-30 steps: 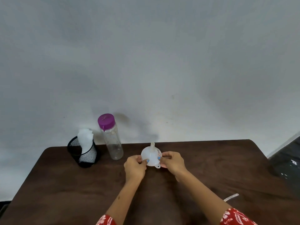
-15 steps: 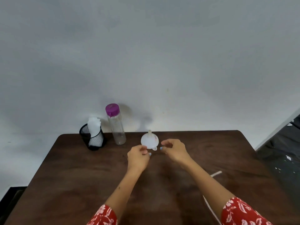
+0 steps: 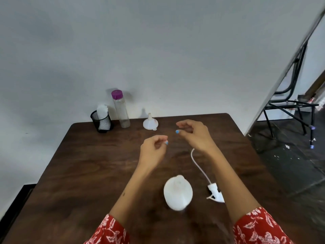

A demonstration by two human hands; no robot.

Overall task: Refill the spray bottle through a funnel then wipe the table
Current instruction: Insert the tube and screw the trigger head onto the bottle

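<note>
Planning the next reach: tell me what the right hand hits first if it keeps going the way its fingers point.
The right hand points left and slightly away; probably the funnel first, though depth is unclear and it might pass just short of it.

We see a white funnel point(image 3: 150, 123) sitting upside down, its spout pointing up, near the far edge. A white spray bottle point(image 3: 178, 192) with no top stands close to us. Its spray top point(image 3: 216, 193) lies beside it, its thin tube point(image 3: 199, 165) curving away.

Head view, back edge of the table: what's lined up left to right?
Black mesh cup holding white tissue → clear bottle with purple cap → white funnel, spout up.
</note>
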